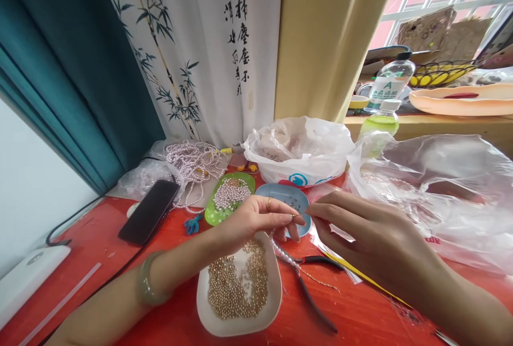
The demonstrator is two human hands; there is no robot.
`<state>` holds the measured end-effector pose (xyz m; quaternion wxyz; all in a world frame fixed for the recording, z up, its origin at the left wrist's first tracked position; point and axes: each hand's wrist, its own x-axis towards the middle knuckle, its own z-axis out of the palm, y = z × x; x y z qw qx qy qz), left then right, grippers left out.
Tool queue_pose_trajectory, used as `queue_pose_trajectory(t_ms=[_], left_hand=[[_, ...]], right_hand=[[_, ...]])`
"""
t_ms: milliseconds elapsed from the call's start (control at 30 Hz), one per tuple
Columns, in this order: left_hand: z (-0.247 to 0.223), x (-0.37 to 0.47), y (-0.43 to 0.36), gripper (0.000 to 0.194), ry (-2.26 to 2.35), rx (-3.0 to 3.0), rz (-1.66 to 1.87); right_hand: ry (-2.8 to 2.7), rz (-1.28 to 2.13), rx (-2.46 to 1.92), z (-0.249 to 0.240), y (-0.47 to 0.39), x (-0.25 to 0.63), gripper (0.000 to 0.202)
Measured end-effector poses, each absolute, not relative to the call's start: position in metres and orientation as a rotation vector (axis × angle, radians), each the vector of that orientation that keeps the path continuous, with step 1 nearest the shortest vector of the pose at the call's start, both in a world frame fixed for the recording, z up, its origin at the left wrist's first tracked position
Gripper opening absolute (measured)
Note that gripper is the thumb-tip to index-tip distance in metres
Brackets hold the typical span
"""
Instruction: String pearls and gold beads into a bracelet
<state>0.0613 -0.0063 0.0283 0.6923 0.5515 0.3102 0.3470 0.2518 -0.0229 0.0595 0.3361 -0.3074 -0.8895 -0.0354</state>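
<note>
My left hand (262,215) pinches the end of a beaded strand between thumb and forefinger, and a small golden bit shows at the fingertips. From below that hand the strand (285,254) hangs down, pale beads first, then a thin twisted golden cord (320,281). Facing it, my right hand (360,223) has its fingers drawn together, tips just right of the left fingertips; whatever they pinch is too small to make out. Beneath both hands' tips lies a blue tray (276,192) with small findings. A white tray (203,303) of gold beads stands below my left wrist.
Black-handled pliers (310,300) lie beside the white tray. Farther back are a green tray (211,212) of pinkish beads, heaped bead strings (192,156), a phone (149,212) and a white plastic bag (296,170). Clear plastic bags (441,175) cover the right side.
</note>
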Motion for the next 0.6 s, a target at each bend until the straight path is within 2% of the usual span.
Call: queue_pose_trajectory(t_ms=[200,600], left_hand=[[0.0278,0.062,-0.0056,0.019,0.687,1.244,0.775],[0.0288,0.0605,-0.0062,0.018,0.641,1.173,0.801]], right_hand=[[-2.351,-0.159,-0.794,0.0604,-0.0232,0.2522,0.021],[-2.308,-0.022,-0.772,0.0598,-0.0155,0.2524,0.015]])
